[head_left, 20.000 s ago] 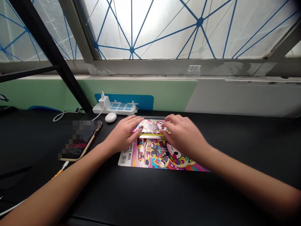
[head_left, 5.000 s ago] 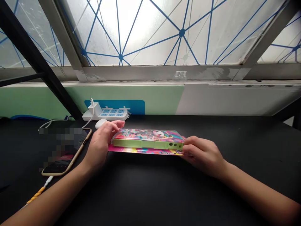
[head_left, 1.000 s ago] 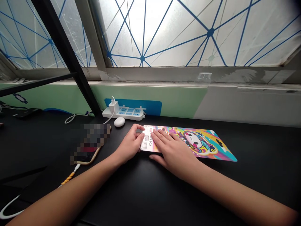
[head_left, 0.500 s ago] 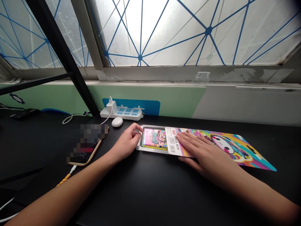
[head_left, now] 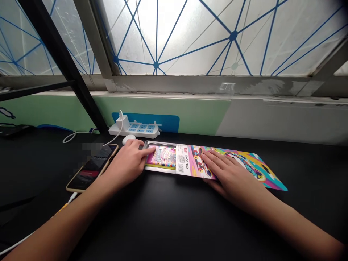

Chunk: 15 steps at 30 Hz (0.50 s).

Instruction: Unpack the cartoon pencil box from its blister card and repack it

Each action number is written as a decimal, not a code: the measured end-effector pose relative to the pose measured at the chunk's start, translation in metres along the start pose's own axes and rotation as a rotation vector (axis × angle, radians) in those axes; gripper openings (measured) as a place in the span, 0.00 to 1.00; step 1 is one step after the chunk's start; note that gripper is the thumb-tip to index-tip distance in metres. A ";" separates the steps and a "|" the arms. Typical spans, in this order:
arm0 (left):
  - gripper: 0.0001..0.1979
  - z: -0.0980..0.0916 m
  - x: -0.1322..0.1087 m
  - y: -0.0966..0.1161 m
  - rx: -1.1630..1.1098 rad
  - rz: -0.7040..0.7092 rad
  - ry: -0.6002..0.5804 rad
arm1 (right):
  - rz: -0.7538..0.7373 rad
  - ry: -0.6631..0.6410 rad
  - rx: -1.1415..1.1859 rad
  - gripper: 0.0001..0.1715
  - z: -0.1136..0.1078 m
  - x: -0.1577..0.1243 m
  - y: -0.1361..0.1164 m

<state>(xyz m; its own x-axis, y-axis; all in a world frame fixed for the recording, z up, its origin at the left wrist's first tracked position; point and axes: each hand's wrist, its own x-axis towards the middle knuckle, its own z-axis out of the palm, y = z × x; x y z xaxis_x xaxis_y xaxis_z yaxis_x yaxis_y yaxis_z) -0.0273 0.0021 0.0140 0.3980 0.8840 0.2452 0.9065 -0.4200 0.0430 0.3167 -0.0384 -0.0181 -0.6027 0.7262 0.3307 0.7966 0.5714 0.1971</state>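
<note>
A long pencil box package lies on the black table. Its shiny tray [head_left: 161, 170] holds a pink printed pencil box [head_left: 163, 155], visible at the left end. A colourful card sleeve [head_left: 184, 159] marked "PENCIL BOX" covers the rest. My left hand [head_left: 132, 159] is closed at the tray's left end, one finger reaching over onto the pencil box; its other fingertips are partly hidden. My right hand [head_left: 231, 168] rests flat on the sleeve's middle, fingers stretched out and the thumb near its front edge.
A phone [head_left: 94, 168] with a cable lies left of the package, beside my left forearm. Behind it are a white power strip [head_left: 136, 129] with a plugged-in charger [head_left: 123, 123] and a round white object [head_left: 128, 139]. A black post [head_left: 65, 69] slants at the left; a window [head_left: 176, 40] stands behind.
The package has shifted left along the table, passing under my right hand. My left hand has moved left with it, and one finger now reaches farther over the pencil box.
</note>
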 end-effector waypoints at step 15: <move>0.31 0.022 0.002 0.042 -0.017 0.303 -0.025 | -0.060 -0.084 0.148 0.33 -0.005 0.015 -0.036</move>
<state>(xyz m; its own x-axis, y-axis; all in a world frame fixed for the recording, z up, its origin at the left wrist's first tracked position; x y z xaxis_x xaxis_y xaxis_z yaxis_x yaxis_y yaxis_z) 0.0146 -0.0096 -0.0049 0.6533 0.7229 0.2252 0.7437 -0.6684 -0.0118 0.2796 -0.0498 -0.0153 -0.6559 0.7147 0.2431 0.7472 0.6605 0.0740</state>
